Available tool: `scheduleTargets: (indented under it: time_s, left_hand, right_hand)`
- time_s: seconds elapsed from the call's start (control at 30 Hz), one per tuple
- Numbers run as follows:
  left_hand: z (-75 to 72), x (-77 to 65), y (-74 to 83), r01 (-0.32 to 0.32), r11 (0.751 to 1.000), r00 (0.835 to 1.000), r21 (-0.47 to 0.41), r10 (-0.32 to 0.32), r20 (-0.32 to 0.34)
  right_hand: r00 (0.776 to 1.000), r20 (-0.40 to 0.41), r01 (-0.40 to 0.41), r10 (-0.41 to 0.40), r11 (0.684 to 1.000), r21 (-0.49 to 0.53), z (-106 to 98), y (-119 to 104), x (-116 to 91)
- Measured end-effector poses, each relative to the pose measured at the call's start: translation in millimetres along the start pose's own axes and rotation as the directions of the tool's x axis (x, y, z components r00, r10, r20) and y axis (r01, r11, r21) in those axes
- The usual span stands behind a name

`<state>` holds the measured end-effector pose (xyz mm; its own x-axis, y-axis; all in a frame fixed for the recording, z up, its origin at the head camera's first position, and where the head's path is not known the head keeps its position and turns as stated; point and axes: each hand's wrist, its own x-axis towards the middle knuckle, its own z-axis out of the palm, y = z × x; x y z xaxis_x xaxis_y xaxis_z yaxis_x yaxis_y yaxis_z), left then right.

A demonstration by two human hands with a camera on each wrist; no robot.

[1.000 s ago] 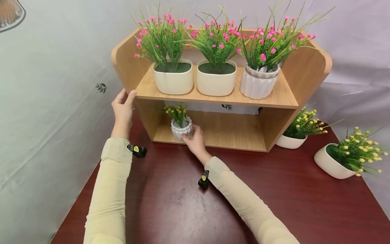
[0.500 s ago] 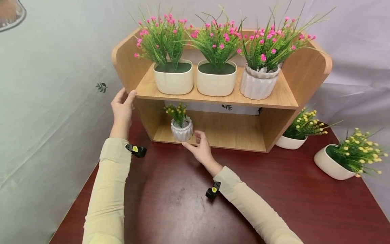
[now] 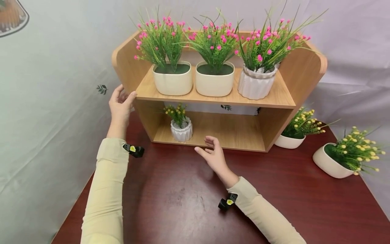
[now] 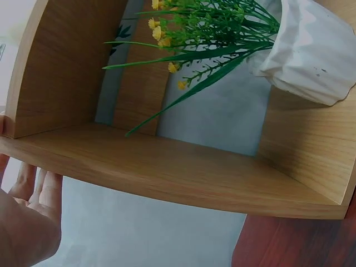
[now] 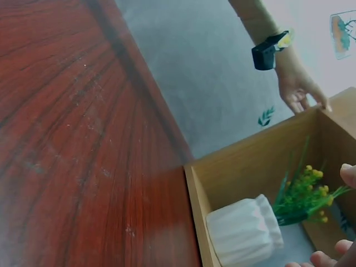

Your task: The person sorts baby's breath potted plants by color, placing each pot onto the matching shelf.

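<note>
My left hand holds the left side of the wooden shelf, thumb on the front edge. In the left wrist view its fingers lie along the outer face of the side panel. A white fluted flowerpot with small yellow flowers stands upright at the left of the lower tier. To the right of that pot, and apart from it, my right hand hovers in front of the shelf with thumb and fingers spread, holding nothing. The right wrist view shows the same flowerpot near that hand's fingertips.
On the upper tier stand two cream oval pots and a white fluted pot, all with pink flowers. Right of the shelf, two cream pots with yellow flowers are on the dark red table; the nearer one leans. A wall is at left.
My right hand has let go of the white fluted flowerpot and drawn back to the right and toward me. The pot stays on the lower tier. My left hand keeps its place on the shelf.
</note>
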<state>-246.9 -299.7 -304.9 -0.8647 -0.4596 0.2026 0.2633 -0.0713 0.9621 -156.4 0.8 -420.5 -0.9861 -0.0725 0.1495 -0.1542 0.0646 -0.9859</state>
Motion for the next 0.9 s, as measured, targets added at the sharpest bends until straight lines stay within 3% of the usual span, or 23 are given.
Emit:
scheduleTargets:
  time_s: [0.27,0.53,0.73,0.9]
  left_hand:
    - [3.2,-3.4,8.1,-0.054,0.997,0.998,0.055,0.053,0.034]
    - [1.0,-6.6,11.1,-0.042,0.992,0.999,0.122,0.039,0.029]
    - [0.5,-6.3,14.4,-0.04,0.996,0.999,0.085,0.039,0.017]
    - [0.0,-4.7,18.7,-0.035,0.991,0.999,0.13,0.031,0.029]
  right_hand:
    - [0.997,-0.074,-0.016,0.018,1.0,0.022,-24.0,-0.7,-12.3]
    - [0.989,-0.133,-0.061,0.066,0.997,0.044,-44.4,1.9,-25.7]
    - [0.969,-0.235,-0.064,0.081,0.995,0.079,-60.3,8.6,-32.9]
    - [0.941,-0.329,-0.046,0.077,0.994,0.1,-73.6,14.7,-37.0]
